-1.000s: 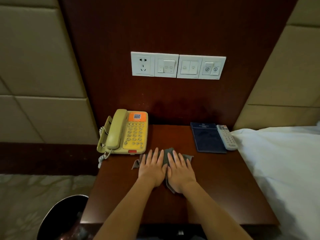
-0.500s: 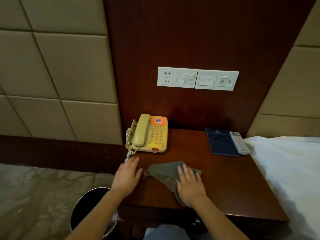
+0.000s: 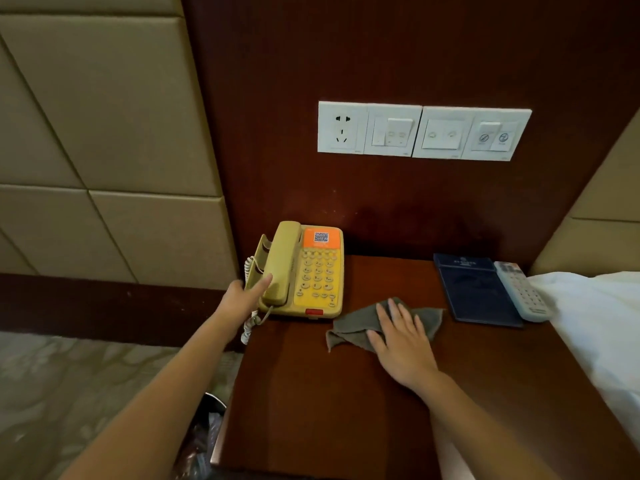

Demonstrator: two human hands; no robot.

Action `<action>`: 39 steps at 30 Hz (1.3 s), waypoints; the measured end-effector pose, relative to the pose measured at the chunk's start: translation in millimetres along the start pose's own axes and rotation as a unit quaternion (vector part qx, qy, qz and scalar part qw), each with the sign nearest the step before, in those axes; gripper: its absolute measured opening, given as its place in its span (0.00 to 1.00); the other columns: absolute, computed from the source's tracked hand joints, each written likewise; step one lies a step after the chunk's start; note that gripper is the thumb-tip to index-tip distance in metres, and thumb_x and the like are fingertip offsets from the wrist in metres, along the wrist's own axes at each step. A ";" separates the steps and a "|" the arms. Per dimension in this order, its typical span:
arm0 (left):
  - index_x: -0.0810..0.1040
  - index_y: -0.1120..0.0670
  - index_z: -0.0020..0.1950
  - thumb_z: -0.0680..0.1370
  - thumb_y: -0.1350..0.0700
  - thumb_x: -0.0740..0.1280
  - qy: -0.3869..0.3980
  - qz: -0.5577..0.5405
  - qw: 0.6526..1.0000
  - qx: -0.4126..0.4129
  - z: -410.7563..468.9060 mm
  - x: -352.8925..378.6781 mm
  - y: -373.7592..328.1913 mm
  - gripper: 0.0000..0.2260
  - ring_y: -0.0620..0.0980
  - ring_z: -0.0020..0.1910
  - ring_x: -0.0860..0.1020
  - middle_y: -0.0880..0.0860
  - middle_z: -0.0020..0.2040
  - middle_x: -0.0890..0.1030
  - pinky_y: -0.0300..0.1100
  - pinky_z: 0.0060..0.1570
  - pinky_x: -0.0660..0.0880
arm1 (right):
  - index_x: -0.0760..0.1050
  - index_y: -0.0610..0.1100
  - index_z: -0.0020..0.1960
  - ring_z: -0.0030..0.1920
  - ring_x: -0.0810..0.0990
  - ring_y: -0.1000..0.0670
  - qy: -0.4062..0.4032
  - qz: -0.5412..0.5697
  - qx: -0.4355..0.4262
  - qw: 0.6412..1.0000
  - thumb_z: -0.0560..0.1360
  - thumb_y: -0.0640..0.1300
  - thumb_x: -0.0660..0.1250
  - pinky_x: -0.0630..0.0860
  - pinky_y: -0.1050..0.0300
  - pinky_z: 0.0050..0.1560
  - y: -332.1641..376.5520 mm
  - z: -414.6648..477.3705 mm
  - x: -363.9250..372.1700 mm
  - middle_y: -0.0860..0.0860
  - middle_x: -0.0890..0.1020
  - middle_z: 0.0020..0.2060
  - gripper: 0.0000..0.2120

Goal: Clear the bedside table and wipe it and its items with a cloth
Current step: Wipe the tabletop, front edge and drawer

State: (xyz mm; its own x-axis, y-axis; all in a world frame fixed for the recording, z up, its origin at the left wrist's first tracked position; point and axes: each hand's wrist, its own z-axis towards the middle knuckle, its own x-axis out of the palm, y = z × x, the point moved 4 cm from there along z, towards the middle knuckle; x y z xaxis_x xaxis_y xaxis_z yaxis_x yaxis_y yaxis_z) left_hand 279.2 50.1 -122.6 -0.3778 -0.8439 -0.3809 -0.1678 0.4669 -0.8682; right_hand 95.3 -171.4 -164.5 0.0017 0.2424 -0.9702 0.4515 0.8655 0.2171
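1. Bedside table (image 3: 346,403), dark red-brown wood, fills lower centre of frame; nothing cleared off it yet, so the task looks barely begun.
2. Yellow telephone (image 3: 304,271) at the table's back left corner, handset in its cradle, coiled cord hanging over the left edge.
3. Left hand (image 3: 244,299) at the phone's left side, thumb along the handset end, fingers tucked round the base edge out of sight. Touching, beginning to close on it; cannot tell whether a firm grip is made.
4. Right hand (image 3: 401,337) lies flat, fingers spread and relaxed, pressing the grey cloth (image 3: 360,323) to the tabletop just right of the phone's front corner. Pinning it, not clutching.
5. Dark blue folder (image 3: 476,292) at the back right, white remote control (image 3: 523,292) touching its right edge, white bedding (image 3: 595,317) just beyond.
6. Switch and socket panel (image 3: 424,131) on the wood wall above; dark waste bin (image 3: 204,441) at lower left beside the table.
7. Step in hand, as judged: taking the phone off to start clearing.
8. Next move calls for a full grip under the base, handset kept seated while lifting, and slack allowed for the cord. Cord could snag on the table edge. One-handed lift of a wide base may tip it; the right hand may need to leave the cloth.
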 end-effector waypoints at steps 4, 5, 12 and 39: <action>0.68 0.61 0.69 0.77 0.39 0.62 -0.024 -0.064 0.998 -0.015 24.8 2.3 6.8 0.30 0.53 0.57 0.73 0.57 0.64 0.74 0.47 0.55 0.69 | 0.43 0.53 0.79 0.77 0.37 0.51 0.018 -0.023 -0.033 0.999 0.82 0.60 0.45 0.36 0.44 0.74 1.7 31.4 -6.7 0.52 0.41 0.78 0.28; 0.69 0.60 0.69 0.77 0.38 0.61 -0.034 -0.089 0.995 -0.032 29.9 2.1 12.2 0.30 0.55 0.59 0.73 0.57 0.63 0.75 0.50 0.58 0.69 | 0.44 0.54 0.79 0.77 0.37 0.52 0.019 -0.027 -0.042 0.999 0.82 0.60 0.45 0.35 0.42 0.74 5.0 38.3 -6.8 0.52 0.41 0.78 0.28; 0.78 0.59 0.54 0.80 0.50 0.63 -0.048 -0.152 0.986 -0.054 60.6 9.2 27.5 0.13 0.55 0.54 0.76 0.57 0.52 0.80 0.52 0.60 0.72 | 0.44 0.54 0.78 0.77 0.37 0.52 0.013 -0.040 -0.078 0.996 0.82 0.56 0.45 0.36 0.42 0.74 26.0 68.4 -7.9 0.52 0.42 0.78 0.26; 0.78 0.56 0.51 0.81 0.53 0.61 -0.081 -0.169 0.981 -0.050 45.7 -53.7 62.7 0.09 0.55 0.38 0.78 0.57 0.41 0.81 0.47 0.39 0.76 | 0.44 0.55 0.78 0.77 0.37 0.53 0.036 -0.040 -0.166 0.985 0.81 0.61 0.47 0.33 0.45 0.74 76.1 71.2 5.6 0.54 0.42 0.78 0.29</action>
State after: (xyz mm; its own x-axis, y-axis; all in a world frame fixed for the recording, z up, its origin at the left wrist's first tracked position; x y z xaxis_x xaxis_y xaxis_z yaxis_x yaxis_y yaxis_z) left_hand 330.6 112.6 -171.1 -0.1369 -0.9822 -0.1285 -0.3500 0.1693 -0.9213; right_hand 193.3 -135.4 -161.2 -0.0916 0.1874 -0.9780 0.1304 0.9759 0.1748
